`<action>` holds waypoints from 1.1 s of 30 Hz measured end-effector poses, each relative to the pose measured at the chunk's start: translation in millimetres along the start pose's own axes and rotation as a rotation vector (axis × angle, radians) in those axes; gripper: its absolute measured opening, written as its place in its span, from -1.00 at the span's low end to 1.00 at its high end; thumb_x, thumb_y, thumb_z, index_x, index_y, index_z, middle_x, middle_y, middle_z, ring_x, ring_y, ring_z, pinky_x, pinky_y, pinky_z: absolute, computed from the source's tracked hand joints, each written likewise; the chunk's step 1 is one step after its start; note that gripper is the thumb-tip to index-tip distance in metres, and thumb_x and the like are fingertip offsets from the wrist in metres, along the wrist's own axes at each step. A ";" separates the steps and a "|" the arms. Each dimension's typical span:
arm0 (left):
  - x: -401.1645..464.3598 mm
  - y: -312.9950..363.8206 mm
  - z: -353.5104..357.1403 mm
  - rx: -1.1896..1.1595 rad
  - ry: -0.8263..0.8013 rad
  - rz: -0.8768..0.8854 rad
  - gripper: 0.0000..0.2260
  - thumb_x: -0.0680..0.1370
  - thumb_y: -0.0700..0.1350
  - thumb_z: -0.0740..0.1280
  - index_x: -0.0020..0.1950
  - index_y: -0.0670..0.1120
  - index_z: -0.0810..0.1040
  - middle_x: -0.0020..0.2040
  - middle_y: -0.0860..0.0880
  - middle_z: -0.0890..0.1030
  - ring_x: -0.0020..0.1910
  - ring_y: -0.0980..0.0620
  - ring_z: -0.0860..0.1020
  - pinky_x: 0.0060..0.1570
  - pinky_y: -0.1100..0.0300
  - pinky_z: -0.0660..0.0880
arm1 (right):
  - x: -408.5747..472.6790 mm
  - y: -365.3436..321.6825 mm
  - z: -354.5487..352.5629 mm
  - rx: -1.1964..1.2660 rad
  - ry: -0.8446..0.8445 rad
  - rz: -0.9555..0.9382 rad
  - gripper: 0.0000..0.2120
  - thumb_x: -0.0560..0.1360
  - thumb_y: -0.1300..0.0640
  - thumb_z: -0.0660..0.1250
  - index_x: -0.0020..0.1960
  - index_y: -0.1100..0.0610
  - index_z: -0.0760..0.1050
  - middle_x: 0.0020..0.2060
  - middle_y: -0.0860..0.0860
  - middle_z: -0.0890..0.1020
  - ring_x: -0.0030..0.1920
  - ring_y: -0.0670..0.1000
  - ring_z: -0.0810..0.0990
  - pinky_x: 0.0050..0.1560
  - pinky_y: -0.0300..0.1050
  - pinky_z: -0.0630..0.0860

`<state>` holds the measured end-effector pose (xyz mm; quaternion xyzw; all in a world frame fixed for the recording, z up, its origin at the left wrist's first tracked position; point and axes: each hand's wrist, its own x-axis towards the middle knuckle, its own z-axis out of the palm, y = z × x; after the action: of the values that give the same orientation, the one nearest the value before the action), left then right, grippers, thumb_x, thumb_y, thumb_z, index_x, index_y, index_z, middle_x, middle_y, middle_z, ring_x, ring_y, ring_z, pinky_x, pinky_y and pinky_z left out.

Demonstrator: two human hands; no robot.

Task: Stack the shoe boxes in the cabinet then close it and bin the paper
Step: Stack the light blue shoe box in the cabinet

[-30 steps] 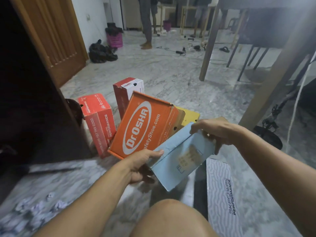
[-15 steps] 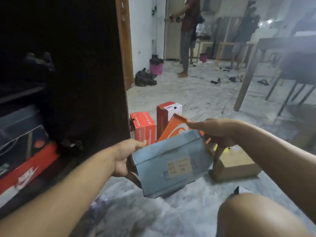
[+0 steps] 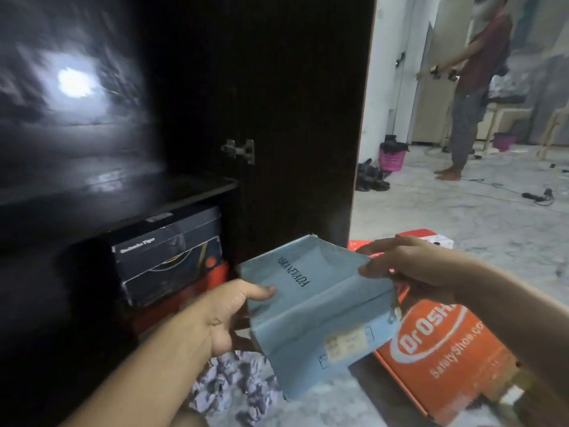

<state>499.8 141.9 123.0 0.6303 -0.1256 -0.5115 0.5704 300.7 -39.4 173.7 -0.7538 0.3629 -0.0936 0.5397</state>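
I have the blue shoe box (image 3: 311, 306) held between both hands just in front of the open cabinet (image 3: 277, 118). My left hand (image 3: 221, 315) grips its left edge, thumb on the lid; my right hand (image 3: 412, 263) pinches its far right corner. Crumpled paper (image 3: 234, 386) lies below the box.

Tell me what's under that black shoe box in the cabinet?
The black shoe box sits on a red box on the cabinet's lower level. Only the red box's front edge shows; its label and whatever lies beneath are lost in darkness.
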 end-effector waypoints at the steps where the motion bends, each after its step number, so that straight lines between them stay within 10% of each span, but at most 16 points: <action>1: -3.6 2.8 -3.2 -0.021 0.036 0.058 -0.53 0.23 -0.27 0.51 0.14 -0.23 0.63 0.07 -0.25 0.67 0.09 -0.24 0.62 0.15 -0.21 0.52 | 5.4 -4.3 3.4 0.027 -0.018 -0.041 -0.75 0.44 0.25 0.43 0.10 0.10 0.62 -0.04 0.23 0.70 -0.12 0.24 0.71 -0.16 0.28 0.61; 6: -19.6 27.9 -16.4 -0.029 0.251 0.408 -0.67 0.37 -0.45 0.44 0.05 -0.16 0.62 -0.10 -0.11 0.73 -0.20 -0.03 0.69 -0.16 0.13 0.61 | 26.8 -31.3 14.0 0.103 -0.056 -0.308 -0.64 0.40 0.32 0.40 0.08 -0.04 0.65 -0.03 0.11 0.71 -0.09 0.16 0.67 -0.20 0.05 0.57; 11: -31.4 65.5 -27.5 0.036 0.308 0.592 -0.58 0.36 -0.40 0.48 0.13 -0.05 0.58 -0.03 -0.02 0.72 -0.01 -0.06 0.67 0.17 -0.06 0.54 | 47.8 -61.5 24.7 0.225 -0.079 -0.448 -0.60 0.39 0.38 0.38 0.14 0.03 0.63 0.03 0.11 0.70 -0.05 0.18 0.65 -0.11 0.19 0.58; 20: -6.7 122.0 -64.9 0.023 0.399 0.714 -0.60 0.30 -0.30 0.56 0.05 -0.06 0.56 -0.04 -0.02 0.70 -0.08 0.03 0.65 -0.10 0.13 0.57 | 126.7 -117.2 67.2 0.297 -0.063 -0.456 -0.73 0.51 0.27 0.36 0.08 -0.06 0.59 0.09 0.10 0.60 0.07 0.16 0.61 0.08 0.32 0.57; 28: 57.5 152.0 -97.5 0.199 0.618 0.794 -0.41 0.29 -0.18 0.60 0.25 0.02 0.46 0.10 0.05 0.64 0.04 0.05 0.60 -0.13 0.22 0.48 | 220.0 -149.3 104.2 0.114 0.481 -0.466 -0.61 0.45 -0.04 0.46 0.21 0.09 0.49 0.07 0.05 0.59 0.03 0.06 0.59 0.04 0.07 0.61; 33: 89.2 167.4 -109.6 0.483 0.948 0.860 -0.29 0.33 0.04 0.54 0.43 -0.05 0.39 0.34 0.00 0.47 0.30 -0.04 0.45 0.25 0.20 0.36 | 242.3 -158.2 135.0 -0.203 0.592 -0.709 -0.77 0.51 0.12 0.35 0.17 0.05 0.55 0.20 0.03 0.51 0.12 0.06 0.54 0.13 0.04 0.54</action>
<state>697.1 87.3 201.0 0.7898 -0.2119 0.1344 0.5597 617.3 -71.4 198.5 -0.8211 0.2287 -0.4470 0.2714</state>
